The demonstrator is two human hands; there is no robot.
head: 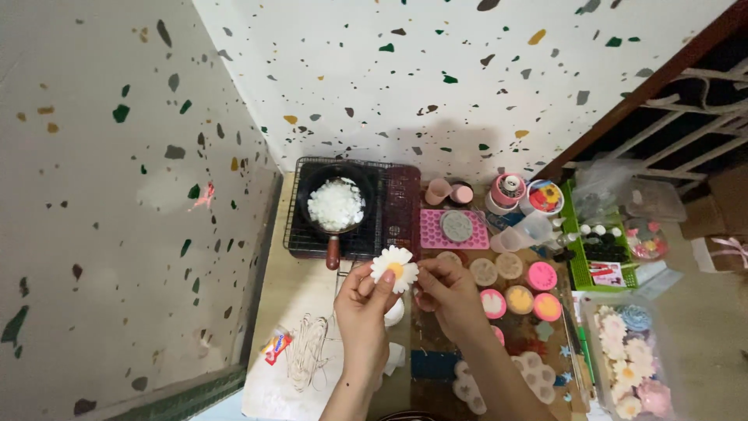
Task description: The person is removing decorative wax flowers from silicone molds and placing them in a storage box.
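White daisy-shaped candle (394, 268): your left hand (365, 300) and right hand (446, 290) both grip it tight, above the surface (290, 300), near the pan (336, 207).

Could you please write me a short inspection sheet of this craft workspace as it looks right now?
Surface: wooden table, largely covered; a white sheet lies at its near left.
Job's things: white daisy-shaped piece with a yellow centre, held up between both hands.
Clutter: small black pan of white chunks on a black portable stove; pink square mould; round pink and yellow pieces; green basket; clear box of flower shapes.
Hands: left hand and right hand both pinch the daisy's edges.
Cables: a bundle of pale string on the sheet; no cables seen.
Surroundings: speckled terrazzo-pattern walls; a dark railing at the right.
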